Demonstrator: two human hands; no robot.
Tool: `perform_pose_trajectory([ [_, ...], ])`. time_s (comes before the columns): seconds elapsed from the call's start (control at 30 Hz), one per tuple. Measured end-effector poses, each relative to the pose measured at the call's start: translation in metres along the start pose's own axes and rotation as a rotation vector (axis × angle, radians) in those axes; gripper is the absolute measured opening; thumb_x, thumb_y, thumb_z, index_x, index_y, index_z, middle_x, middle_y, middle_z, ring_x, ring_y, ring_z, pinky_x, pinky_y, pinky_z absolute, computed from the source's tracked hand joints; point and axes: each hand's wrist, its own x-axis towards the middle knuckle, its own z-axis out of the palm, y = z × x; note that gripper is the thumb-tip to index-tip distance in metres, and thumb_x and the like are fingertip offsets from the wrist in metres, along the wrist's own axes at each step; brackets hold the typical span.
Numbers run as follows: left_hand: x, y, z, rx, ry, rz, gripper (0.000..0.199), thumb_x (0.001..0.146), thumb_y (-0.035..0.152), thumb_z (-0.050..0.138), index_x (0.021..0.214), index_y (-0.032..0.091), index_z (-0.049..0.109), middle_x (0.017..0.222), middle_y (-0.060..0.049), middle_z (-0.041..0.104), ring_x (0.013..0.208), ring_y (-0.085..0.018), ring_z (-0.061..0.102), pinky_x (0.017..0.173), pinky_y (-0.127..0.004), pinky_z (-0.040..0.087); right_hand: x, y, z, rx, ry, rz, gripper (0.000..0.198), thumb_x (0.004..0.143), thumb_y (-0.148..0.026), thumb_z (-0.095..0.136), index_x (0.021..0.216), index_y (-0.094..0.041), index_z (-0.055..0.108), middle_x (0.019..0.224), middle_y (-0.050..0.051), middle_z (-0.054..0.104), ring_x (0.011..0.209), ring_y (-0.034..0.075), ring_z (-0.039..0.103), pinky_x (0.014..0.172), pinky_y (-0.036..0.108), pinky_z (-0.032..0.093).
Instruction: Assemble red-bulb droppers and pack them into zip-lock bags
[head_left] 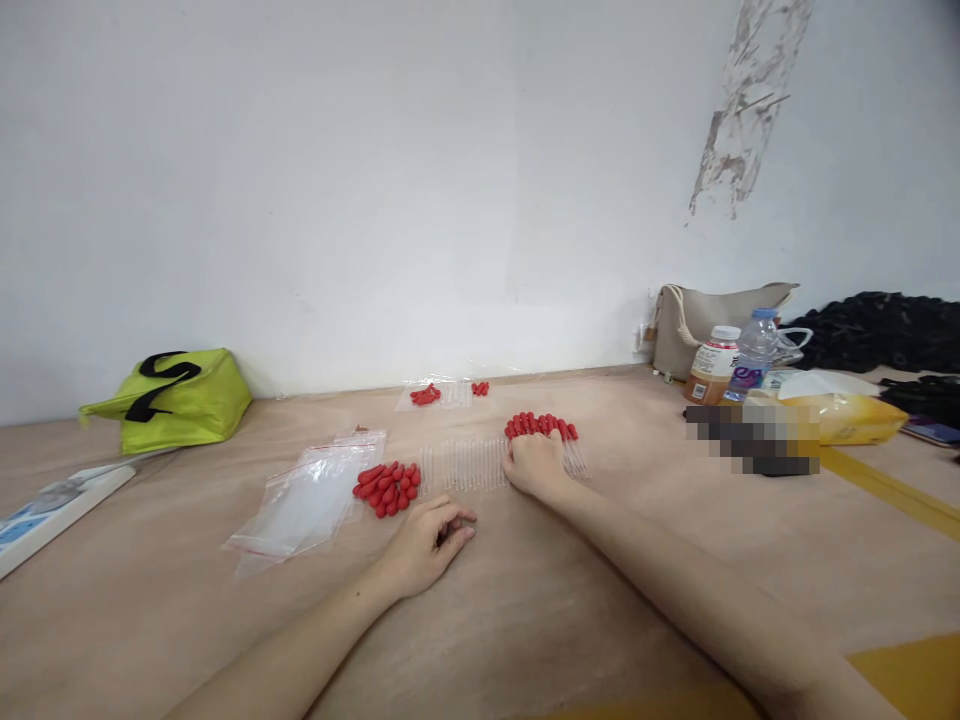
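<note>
Brown-covered surface [637, 560], far edge meeting a white wall [375, 200]. Right hand [537, 464]: fingers bent down over a row of clear tubes [476, 463]; fingertips hidden, so whether they grip a tube cannot be determined. Left hand [429, 545]: on the surface, fingers loosely curled, thumb and forefinger apart, nothing seen held. Red bulbs [529, 424] line the row's far side at the right hand. Heap of red bulbs [388, 490] sits at the row's left end, just beyond the left hand. Clear bags [300, 500] lie flat left of it. Close to the far edge: smaller red pieces [426, 395], centrally; lime-green bag [191, 405], leftward; two bottles [714, 370] before a beige bag [670, 345], rightward.
</note>
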Motion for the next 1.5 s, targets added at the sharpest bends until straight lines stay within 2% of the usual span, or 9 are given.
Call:
perform_pose_trajectory([
  [0.3, -0.001, -0.002, 0.0, 0.004, 0.004, -0.005, 0.016, 0.082, 0.023, 0.047, 0.09, 0.018, 0.06, 0.074, -0.001, 0.054, 0.063, -0.012, 0.051, 0.059, -0.022, 0.04, 0.027, -0.017, -0.015, -0.068, -0.305, 0.041, 0.03, 0.052, -0.013, 0.066, 0.082, -0.013, 0.066, 0.083, 0.013, 0.065, 0.083, 0.027, 0.057, 0.081, 0.044, 0.024],
  [0.43, -0.002, 0.0, 0.003, -0.005, 0.006, 0.012, 0.016, 0.082, 0.024, 0.047, 0.09, 0.019, 0.06, 0.076, -0.001, 0.055, 0.063, -0.012, 0.051, 0.059, -0.022, 0.041, 0.029, -0.021, -0.019, -0.073, -0.341, 0.049, 0.027, 0.053, -0.011, 0.065, 0.08, -0.013, 0.065, 0.084, 0.013, 0.064, 0.085, 0.028, 0.057, 0.081, 0.045, 0.025],
  [0.5, -0.001, -0.001, 0.001, 0.016, 0.054, 0.006, 0.016, 0.083, 0.025, 0.046, 0.089, 0.019, 0.059, 0.076, -0.002, 0.056, 0.065, -0.013, 0.052, 0.06, -0.023, 0.041, 0.025, -0.017, -0.024, -0.059, -0.315, 0.047, 0.023, 0.059, -0.014, 0.062, 0.082, -0.013, 0.064, 0.085, 0.013, 0.064, 0.086, 0.027, 0.056, 0.08, 0.043, 0.027],
  [0.67, 0.012, -0.017, -0.03, 0.331, 0.369, -0.139, 0.019, 0.081, 0.028, 0.047, 0.069, 0.019, 0.058, 0.072, -0.004, 0.057, 0.074, -0.019, 0.051, 0.07, -0.032, 0.039, -0.007, 0.013, -0.031, -0.008, -0.151, -0.005, 0.024, 0.082, -0.024, 0.036, 0.096, -0.012, 0.053, 0.093, 0.014, 0.06, 0.087, 0.025, 0.054, 0.074, 0.036, 0.032],
  [0.77, 0.02, -0.033, -0.051, 0.514, 0.428, -0.283, 0.017, 0.075, 0.032, 0.054, 0.065, 0.021, 0.062, 0.077, -0.007, 0.058, 0.078, -0.025, 0.05, 0.071, -0.039, 0.037, -0.032, 0.035, -0.02, 0.112, -0.004, -0.177, 0.021, 0.085, -0.022, 0.032, 0.092, -0.01, 0.047, 0.081, 0.013, 0.06, 0.074, 0.021, 0.055, 0.072, 0.033, 0.033],
  [0.9, 0.025, -0.05, -0.057, 0.553, 0.414, -0.333, 0.017, 0.068, 0.036, 0.061, 0.06, 0.022, 0.064, 0.076, -0.01, 0.059, 0.079, -0.03, 0.05, 0.068, -0.044, 0.036, -0.049, 0.056, 0.005, 0.386, 0.164, -0.378, 0.023, 0.086, -0.02, 0.031, 0.105, -0.014, 0.044, 0.087, 0.009, 0.061, 0.078, 0.018, 0.055, 0.074, 0.031, 0.037],
  [1.13, 0.03, -0.056, -0.054, 0.5, 0.396, -0.309, 0.026, 0.066, 0.036, 0.063, 0.046, 0.021, 0.06, 0.065, -0.009, 0.058, 0.076, -0.029, 0.051, 0.067, -0.043, 0.038, -0.053, 0.059, 0.025, 0.465, 0.322, -0.39, 0.025, 0.086, -0.018, 0.035, 0.106, -0.018, 0.05, 0.1, 0.006, 0.061, 0.091, 0.018, 0.054, 0.08, 0.032, 0.035],
  [1.3, 0.023, -0.034, -0.053, 0.428, 0.432, -0.266, 0.019, 0.075, 0.034, 0.055, 0.065, 0.021, 0.065, 0.08, -0.008, 0.058, 0.081, -0.026, 0.051, 0.072, -0.041, 0.039, -0.055, 0.056, 0.017, 0.521, 0.321, -0.327, 0.017, 0.085, -0.02, 0.037, 0.09, -0.017, 0.053, 0.085, 0.005, 0.062, 0.079, 0.016, 0.056, 0.074, 0.03, 0.035],
  [1.5, -0.006, 0.004, -0.019, 0.095, 0.165, -0.021, 0.013, 0.08, 0.024, 0.049, 0.077, 0.019, 0.061, 0.081, -0.003, 0.056, 0.075, -0.015, 0.054, 0.068, -0.028, 0.044, -0.059, 0.05, 0.013, 0.52, 0.334, -0.384, 0.015, 0.083, -0.023, 0.039, 0.081, -0.017, 0.052, 0.07, 0.002, 0.059, 0.063, 0.013, 0.051, 0.072, 0.029, 0.034],
])
